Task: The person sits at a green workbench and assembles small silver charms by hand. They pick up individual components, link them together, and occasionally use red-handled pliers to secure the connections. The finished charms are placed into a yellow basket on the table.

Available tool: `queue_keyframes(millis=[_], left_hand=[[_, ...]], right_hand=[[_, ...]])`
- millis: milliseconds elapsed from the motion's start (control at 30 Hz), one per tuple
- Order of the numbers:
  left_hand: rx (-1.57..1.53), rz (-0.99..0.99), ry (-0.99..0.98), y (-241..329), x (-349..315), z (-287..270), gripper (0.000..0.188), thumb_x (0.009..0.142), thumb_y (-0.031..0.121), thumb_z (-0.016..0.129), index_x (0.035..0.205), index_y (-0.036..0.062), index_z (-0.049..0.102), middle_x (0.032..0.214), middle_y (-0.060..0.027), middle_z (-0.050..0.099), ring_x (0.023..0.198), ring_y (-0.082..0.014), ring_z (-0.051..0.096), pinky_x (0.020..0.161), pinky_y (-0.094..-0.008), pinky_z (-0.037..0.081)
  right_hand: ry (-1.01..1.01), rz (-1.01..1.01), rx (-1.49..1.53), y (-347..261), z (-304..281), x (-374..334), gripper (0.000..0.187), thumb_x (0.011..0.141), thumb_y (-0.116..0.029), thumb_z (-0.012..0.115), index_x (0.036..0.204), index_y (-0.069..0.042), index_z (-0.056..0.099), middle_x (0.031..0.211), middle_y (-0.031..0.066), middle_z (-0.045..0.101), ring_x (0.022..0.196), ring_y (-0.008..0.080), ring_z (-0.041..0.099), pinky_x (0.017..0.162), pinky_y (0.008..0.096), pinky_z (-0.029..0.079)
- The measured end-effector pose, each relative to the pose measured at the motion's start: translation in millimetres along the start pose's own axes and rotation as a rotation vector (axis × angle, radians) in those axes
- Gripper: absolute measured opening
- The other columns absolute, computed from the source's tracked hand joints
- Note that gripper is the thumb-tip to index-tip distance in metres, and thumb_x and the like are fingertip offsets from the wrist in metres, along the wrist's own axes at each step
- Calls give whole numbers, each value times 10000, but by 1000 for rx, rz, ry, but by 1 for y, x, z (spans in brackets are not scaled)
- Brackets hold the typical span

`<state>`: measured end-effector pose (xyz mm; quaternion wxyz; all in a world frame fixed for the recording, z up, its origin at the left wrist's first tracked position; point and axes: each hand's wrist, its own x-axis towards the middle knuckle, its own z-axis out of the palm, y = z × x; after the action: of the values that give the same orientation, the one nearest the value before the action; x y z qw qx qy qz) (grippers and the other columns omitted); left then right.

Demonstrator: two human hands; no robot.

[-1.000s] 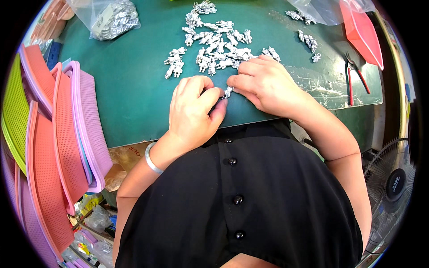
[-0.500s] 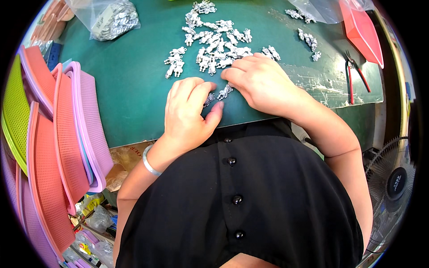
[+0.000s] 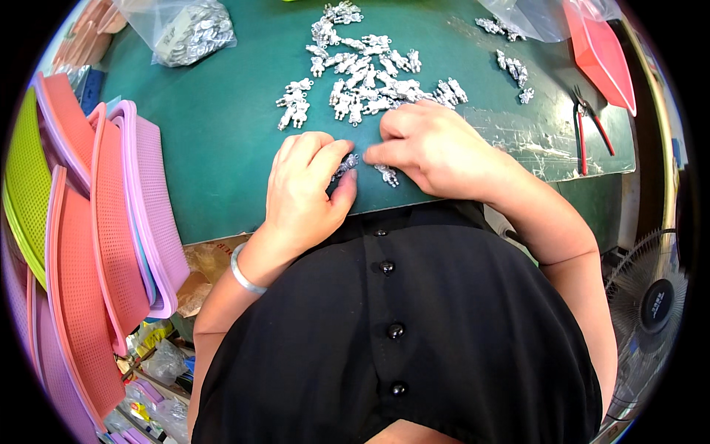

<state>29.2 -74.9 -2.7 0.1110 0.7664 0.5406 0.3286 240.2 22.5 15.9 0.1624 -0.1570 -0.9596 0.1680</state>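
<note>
My left hand (image 3: pixel 303 176) rests at the near part of the green table, thumb and fingers closed around a small silver figure charm (image 3: pixel 345 164) with a loop on its end. Just to its right, my right hand (image 3: pixel 433 148) is bent downward with its fingers drawn together. Below those fingers another silver figure charm (image 3: pixel 387 175) shows, its upper part covered by the hand. Beyond both hands lies a loose pile of similar silver charms (image 3: pixel 366 74), and a smaller cluster (image 3: pixel 296 103) sits left of it.
Red-handled pliers (image 3: pixel 583 133) lie at the right, near a red tray (image 3: pixel 597 55). More charms (image 3: pixel 512 68) lie nearby. A clear bag of silver pieces (image 3: pixel 196 35) is at the far left. Stacked plastic baskets (image 3: pixel 151 200) crowd the left edge; a fan (image 3: pixel 654 307) stands at right.
My right hand has drawn slightly nearer, away from the pile. The charm by its fingers now lies closer to the table edge. My left hand has shifted slightly left.
</note>
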Motion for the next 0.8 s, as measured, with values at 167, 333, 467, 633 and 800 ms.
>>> queue_keyframes(millis=[167, 333, 467, 633, 800], left_hand=[[38, -2, 0, 0, 12, 1, 320, 797, 116, 742, 1099, 28, 678, 987, -116, 592, 898, -308, 568, 810, -409, 465], [92, -16, -13, 3, 22, 1, 292, 815, 95, 741, 1093, 24, 685, 1008, -122, 610, 916, -308, 587, 814, -400, 477], [54, 8, -2, -1, 23, 1, 235, 797, 61, 751, 1018, 28, 682, 976, -113, 640, 900, -305, 606, 794, -395, 491], [-2, -16, -16, -5, 24, 2, 187, 784, 77, 752, 947, 41, 666, 869, -101, 631, 838, -306, 589, 780, -411, 471], [37, -149, -42, 4, 30, 0, 184, 780, 96, 749, 937, 43, 669, 861, -109, 636, 834, -326, 604, 769, -422, 481]], right_hand=[[207, 163, -196, 6, 5, 8, 183, 831, -115, 618, 987, -78, 705, 837, 97, 642, 848, 295, 662, 764, 410, 508], [36, 211, -101, 1, -5, 6, 115, 835, -105, 639, 935, -66, 679, 823, 95, 635, 847, 301, 657, 759, 421, 505], [99, 210, -70, 0, -5, 1, 72, 834, -110, 649, 885, -66, 675, 819, 98, 625, 844, 304, 648, 742, 425, 498], [95, 222, -56, 2, -4, 0, 71, 837, -126, 645, 866, -71, 678, 826, 95, 620, 831, 306, 642, 728, 422, 489], [104, 201, -78, 3, -1, -2, 81, 836, -136, 628, 856, -78, 681, 819, 85, 609, 815, 299, 634, 716, 415, 477]])
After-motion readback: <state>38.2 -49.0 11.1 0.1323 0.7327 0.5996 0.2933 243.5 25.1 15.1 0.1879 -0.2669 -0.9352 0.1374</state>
